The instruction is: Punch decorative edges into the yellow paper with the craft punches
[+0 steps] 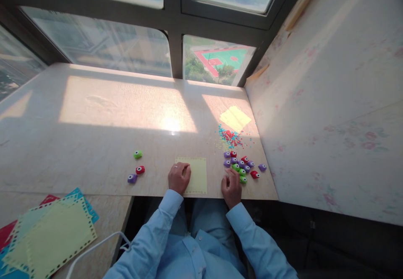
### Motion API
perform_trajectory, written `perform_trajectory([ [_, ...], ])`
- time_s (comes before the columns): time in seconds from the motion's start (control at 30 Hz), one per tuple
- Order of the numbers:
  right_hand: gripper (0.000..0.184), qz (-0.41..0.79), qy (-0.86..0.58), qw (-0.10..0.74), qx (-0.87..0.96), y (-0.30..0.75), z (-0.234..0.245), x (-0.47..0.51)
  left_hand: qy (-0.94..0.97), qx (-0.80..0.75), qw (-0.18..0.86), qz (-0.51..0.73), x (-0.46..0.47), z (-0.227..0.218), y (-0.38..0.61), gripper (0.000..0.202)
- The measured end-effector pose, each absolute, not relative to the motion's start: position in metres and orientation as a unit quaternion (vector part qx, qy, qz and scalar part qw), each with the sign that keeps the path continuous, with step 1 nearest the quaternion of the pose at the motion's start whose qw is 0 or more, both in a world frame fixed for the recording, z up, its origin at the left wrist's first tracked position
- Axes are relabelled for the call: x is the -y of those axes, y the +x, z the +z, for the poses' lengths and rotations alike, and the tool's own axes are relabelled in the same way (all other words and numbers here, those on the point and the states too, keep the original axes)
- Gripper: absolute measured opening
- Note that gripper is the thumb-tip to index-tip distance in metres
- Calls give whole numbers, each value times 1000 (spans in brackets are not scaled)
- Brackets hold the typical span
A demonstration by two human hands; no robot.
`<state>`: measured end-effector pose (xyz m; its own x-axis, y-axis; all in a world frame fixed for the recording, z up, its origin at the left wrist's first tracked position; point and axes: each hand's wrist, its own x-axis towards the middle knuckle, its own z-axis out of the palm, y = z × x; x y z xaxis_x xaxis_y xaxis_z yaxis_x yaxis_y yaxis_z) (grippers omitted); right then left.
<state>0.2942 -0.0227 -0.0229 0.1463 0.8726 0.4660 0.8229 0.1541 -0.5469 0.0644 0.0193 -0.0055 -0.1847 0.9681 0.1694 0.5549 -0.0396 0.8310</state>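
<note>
in the head view, the sheet [199, 176] lies flat on the table [103, 144] before the person: pale yellow, rectangular, with small marks along its top edge. the left hand [179, 177] rests on its left side, fingers curled; whether it pinches the paper cannot be told. the right hand [232, 185] is half-curled beside the punches [241, 163], its grasp unclear. these are glossy purple, red and green, each with a white, dark-centred eye; confetti [231, 137] lies beyond them.
</note>
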Motion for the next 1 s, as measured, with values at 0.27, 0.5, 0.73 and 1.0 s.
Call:
perform_trajectory([
  [0.27,27,-5,-643,374,668,291,-25,22,650,-637,179,373,-18,-8,61,17],
  [0.5,27,-28,-652,385,652,292,-26,21,657,-628,167,382,-17,-11,62,16],
  [0.73,26,-45,-655,385,649,293,-27,19,654,-632,172,378,-18,-13,63,14],
  [1.0,26,-45,-649,383,656,295,-33,18,654,-635,173,373,-18,-15,64,13],
])
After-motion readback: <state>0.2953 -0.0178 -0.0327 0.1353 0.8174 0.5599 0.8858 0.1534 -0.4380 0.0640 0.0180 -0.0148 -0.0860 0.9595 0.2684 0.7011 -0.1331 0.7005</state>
